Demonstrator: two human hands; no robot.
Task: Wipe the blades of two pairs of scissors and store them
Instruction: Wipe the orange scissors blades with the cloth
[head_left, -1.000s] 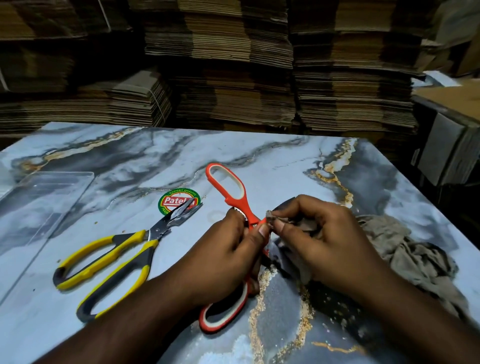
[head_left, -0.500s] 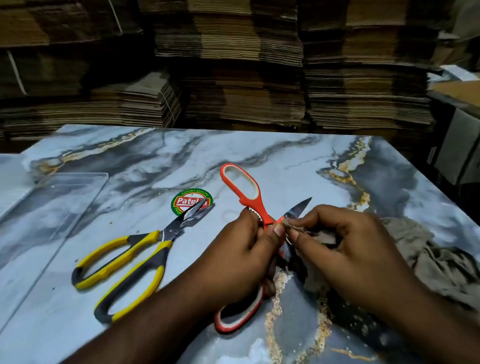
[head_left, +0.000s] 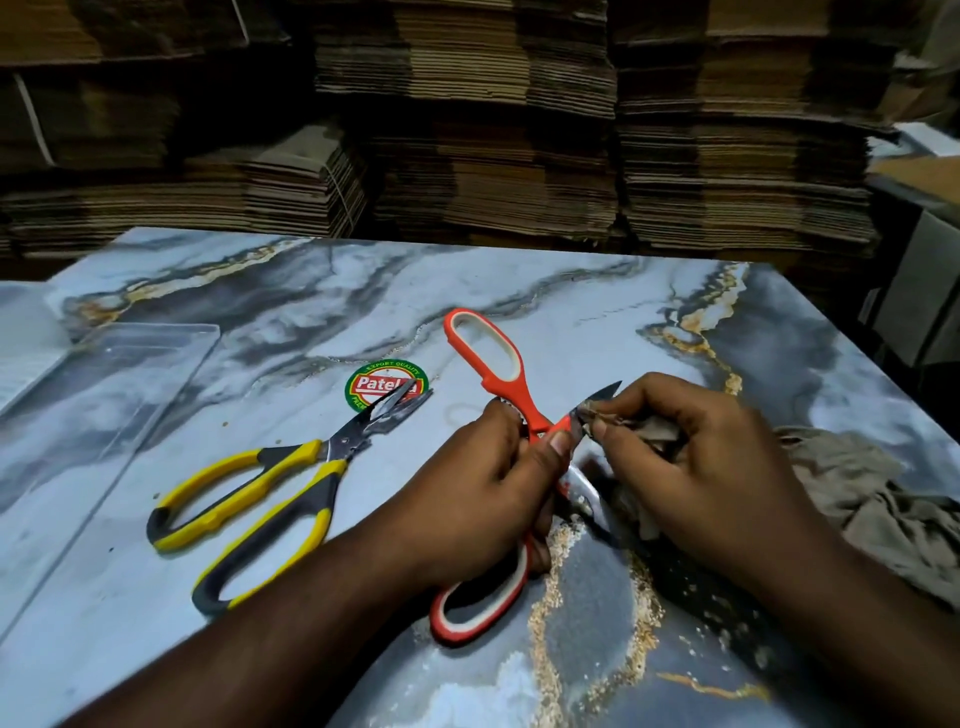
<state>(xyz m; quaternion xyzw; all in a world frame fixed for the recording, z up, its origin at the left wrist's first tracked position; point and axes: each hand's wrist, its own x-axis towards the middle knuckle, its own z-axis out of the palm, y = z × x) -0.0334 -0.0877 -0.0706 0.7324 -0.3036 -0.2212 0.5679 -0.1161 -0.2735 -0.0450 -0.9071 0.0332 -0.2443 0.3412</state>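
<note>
My left hand (head_left: 483, 499) grips the orange scissors (head_left: 485, 358) near their pivot, handles spread wide apart. One blade points up right, its tip showing past my fingers. My right hand (head_left: 691, 467) pinches a grey-brown cloth (head_left: 883, 499) around that blade, close to the pivot. The other blade lies low between my hands, partly hidden. The yellow-and-black scissors (head_left: 249, 493) lie on the marble table (head_left: 597, 312) to the left, blades slightly apart over a round green-and-red sticker (head_left: 384, 382).
A clear plastic tray (head_left: 119, 374) sits at the table's left edge. The rest of the cloth trails off to the right. Stacks of flattened cardboard (head_left: 467, 156) fill the space behind the table. Boxes stand at the far right.
The cloth in my right hand has slid along the upper blade toward the pivot, so the blade tip now shows. My view has shifted slightly; the yellow scissors have stayed put.
</note>
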